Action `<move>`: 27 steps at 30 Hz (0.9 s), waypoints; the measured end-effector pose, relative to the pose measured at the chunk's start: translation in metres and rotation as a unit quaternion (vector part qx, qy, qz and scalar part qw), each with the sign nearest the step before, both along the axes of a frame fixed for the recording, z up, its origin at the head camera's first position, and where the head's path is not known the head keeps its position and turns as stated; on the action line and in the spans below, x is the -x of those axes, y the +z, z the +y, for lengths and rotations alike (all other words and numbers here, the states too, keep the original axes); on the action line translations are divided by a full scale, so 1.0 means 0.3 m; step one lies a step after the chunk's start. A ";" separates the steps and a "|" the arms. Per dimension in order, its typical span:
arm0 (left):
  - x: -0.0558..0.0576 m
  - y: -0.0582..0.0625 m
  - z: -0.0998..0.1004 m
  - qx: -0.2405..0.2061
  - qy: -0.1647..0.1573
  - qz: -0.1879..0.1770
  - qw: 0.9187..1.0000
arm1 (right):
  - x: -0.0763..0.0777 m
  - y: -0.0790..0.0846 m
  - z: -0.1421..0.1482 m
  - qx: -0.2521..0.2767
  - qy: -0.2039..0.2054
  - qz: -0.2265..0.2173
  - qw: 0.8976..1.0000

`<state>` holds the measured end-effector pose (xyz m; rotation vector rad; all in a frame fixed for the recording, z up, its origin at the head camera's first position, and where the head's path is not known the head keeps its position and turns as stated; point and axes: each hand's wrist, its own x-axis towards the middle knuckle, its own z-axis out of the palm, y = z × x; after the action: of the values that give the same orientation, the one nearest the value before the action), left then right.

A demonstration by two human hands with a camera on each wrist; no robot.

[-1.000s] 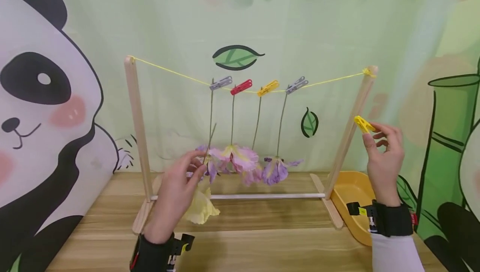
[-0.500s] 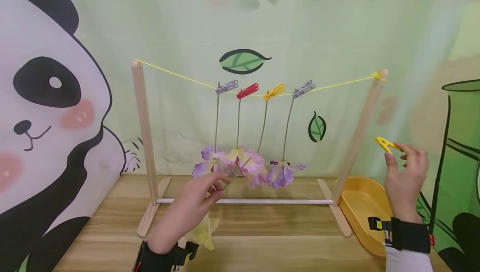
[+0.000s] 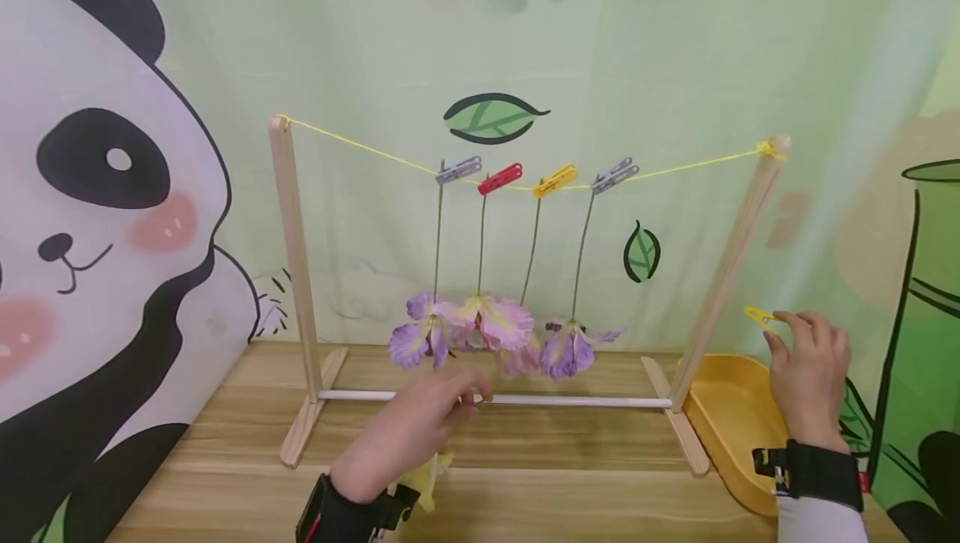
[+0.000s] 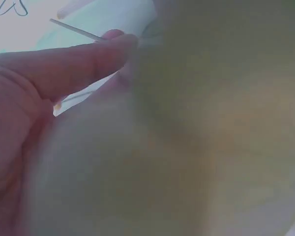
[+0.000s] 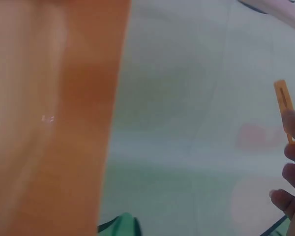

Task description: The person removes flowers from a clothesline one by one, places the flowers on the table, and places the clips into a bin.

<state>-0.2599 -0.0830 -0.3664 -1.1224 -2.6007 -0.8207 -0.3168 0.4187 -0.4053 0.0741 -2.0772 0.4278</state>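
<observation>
Low in front of the rack, my left hand (image 3: 420, 422) pinches a yellow artificial flower by its stem (image 4: 76, 29). Its petals (image 3: 429, 480) hang below the hand, partly hidden by it and the wrist strap; in the left wrist view they are a large blur. At the right, my right hand (image 3: 810, 376) pinches a small yellow clothespin (image 3: 759, 316) between thumb and fingers, above a yellow tray. Purple and pink flowers (image 3: 491, 322) hang head down from a yellow string (image 3: 360, 144), each stem gripped by a clothespin: grey (image 3: 459, 170), red (image 3: 500, 179), yellow (image 3: 555, 181) and grey (image 3: 615, 176).
The string spans two wooden posts (image 3: 296, 260) joined low down by a white rod (image 3: 585, 401). A yellow tray (image 3: 727, 435) sits beside the right foot on the wooden table (image 3: 525, 501). A printed panda backdrop (image 3: 360, 43) stands close behind.
My left hand has moved right and down with the yellow flower, its stem swinging from upright to hidden in the head view. My right hand has dropped lower, carrying the clothespin. The hanging flowers stay put.
</observation>
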 end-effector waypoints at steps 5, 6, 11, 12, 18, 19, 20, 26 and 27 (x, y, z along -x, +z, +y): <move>-0.005 -0.020 0.026 0.048 -0.005 -0.036 0.998 | 0.009 -0.057 0.039 -0.011 0.011 -0.053 0.998; -0.007 -0.024 0.031 0.060 -0.004 -0.044 0.997 | 0.011 -0.066 0.045 -0.012 0.014 -0.060 0.998; -0.010 -0.047 0.050 0.098 0.001 -0.099 0.990 | 0.022 -0.091 0.065 -0.004 0.020 -0.098 0.995; -0.008 -0.053 0.053 0.102 0.003 -0.107 0.989 | 0.024 -0.093 0.068 -0.002 0.019 -0.109 0.994; 0.009 -0.099 0.072 0.130 0.015 -0.110 0.985 | 0.032 -0.096 0.076 0.009 0.030 -0.183 0.983; 0.011 -0.106 0.075 0.136 0.015 -0.105 0.985 | 0.033 -0.097 0.075 0.012 0.033 -0.195 0.980; 0.012 -0.112 0.077 0.141 0.016 -0.103 0.985 | 0.034 -0.097 0.075 0.014 0.036 -0.205 0.978; 0.015 -0.147 0.100 0.157 0.018 -0.094 0.983 | 0.033 -0.106 0.087 0.005 0.045 -0.253 0.966; 0.014 -0.152 0.106 0.162 0.022 -0.099 0.981 | 0.030 -0.108 0.091 0.006 0.045 -0.266 0.963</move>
<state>-0.2642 -0.0513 -0.4121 -1.1031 -2.9973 -0.5341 -0.3258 0.4460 -0.4378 0.0488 -2.6067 0.5609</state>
